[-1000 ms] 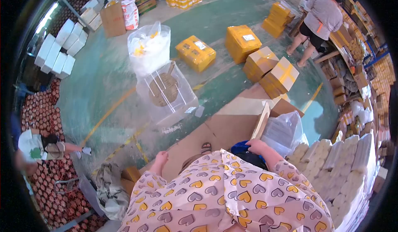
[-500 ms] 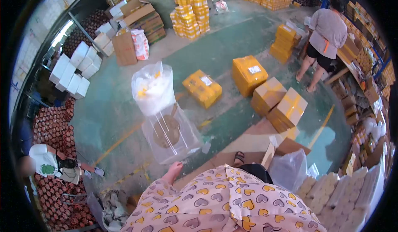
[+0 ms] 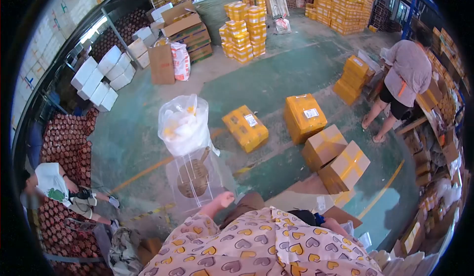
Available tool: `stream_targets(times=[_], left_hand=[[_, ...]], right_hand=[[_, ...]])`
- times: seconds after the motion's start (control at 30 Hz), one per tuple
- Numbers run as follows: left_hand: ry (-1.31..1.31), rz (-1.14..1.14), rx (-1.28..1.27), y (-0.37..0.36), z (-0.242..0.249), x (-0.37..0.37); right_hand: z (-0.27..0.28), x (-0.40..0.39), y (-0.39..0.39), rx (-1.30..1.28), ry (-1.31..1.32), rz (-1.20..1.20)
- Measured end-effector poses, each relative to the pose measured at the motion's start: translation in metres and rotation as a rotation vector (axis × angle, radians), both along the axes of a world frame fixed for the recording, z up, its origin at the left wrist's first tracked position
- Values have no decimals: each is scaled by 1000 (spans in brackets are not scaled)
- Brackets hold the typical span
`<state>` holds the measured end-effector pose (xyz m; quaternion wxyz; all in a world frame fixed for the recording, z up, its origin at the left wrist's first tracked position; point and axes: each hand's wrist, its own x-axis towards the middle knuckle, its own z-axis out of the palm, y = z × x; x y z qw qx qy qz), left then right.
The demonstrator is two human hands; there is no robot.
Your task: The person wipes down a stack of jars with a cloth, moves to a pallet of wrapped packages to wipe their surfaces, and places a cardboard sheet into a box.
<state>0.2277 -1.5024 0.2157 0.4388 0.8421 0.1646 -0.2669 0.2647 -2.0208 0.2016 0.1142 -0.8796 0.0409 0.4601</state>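
My left hand point(image 3: 224, 200) hangs in front of me with its fingers curled in and nothing showing in them. Just past it lies a clear plastic sheet point(image 3: 175, 177) with a round brown patch showing through. Behind the sheet stands a clear bag point(image 3: 182, 123) stuffed with white material and bits of yellow. Low on the right, my right hand point(image 3: 335, 225) shows in part beside my shirt, its fingers closed around a small dark-blue thing point(image 3: 319, 220). What that is, I cannot tell. Flattened cardboard point(image 3: 301, 192) lies on the floor near my feet.
Ahead are two yellow-taped boxes point(image 3: 247, 128) point(image 3: 306, 118) and two brown cartons point(image 3: 345, 165) point(image 3: 323, 145). A person point(image 3: 407, 73) stands at the right shelving; another point(image 3: 54, 184) is at the left by red stacks point(image 3: 64, 140). White foam boxes point(image 3: 91, 78) and yellow box piles point(image 3: 244, 32) stand farther back.
My view has shifted, so the boxes appear lower. My left hand has swung forward and to the right. My right hand has come into view with the dark-blue thing.
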Motion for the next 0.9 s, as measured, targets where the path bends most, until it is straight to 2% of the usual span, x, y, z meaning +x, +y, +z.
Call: stream_targets(times=[0.07,0.13,0.2,0.23,0.27,0.3,0.33,0.37,0.43,0.47,0.5,0.57,0.6,0.63,0.7,0.73,0.8,0.9], left_hand=[[-44,-161,64,23,-37,-8],[173,327,-4,25,-46,-29],[306,46,169,43,-68,-25],[307,50,157,42,-79,-21],[225,107,165,41,-81,-16],[136,165,178,45,-84,-4],[121,135,199,44,-78,17],[105,143,204,48,-93,40],[-106,175,28,72,-139,86],[-300,48,4,92,-187,108],[-286,53,3,99,-188,120],[26,99,175,119,-178,204],[72,226,150,127,-173,232],[81,226,137,129,-167,254],[-215,301,19,143,-136,298],[-222,303,28,150,-135,321],[-452,354,42,155,-149,353],[-383,295,114,169,-174,389]], right_hand=[[-5,19,-1,5,-7,13],[1,40,2,51,-1,-81],[-3,62,-6,79,-7,-165],[-8,72,-8,126,-9,-255],[-25,78,-10,22,-141,-283],[-38,94,-16,20,-153,-276],[-47,111,-10,-8,-171,-286],[-62,129,-1,-29,-191,-298],[-110,164,27,-54,-226,-337],[-129,166,33,-83,-220,-355],[-141,170,37,-117,-212,-366],[-156,223,52,-162,-264,-406],[-154,229,47,-207,-268,-425],[-151,232,40,-252,-268,-439],[-121,280,58,-182,-288,-454],[-98,317,74,-109,-317,-476],[-61,370,96,-12,-385,-507],[-63,448,97,6,-574,-390]])
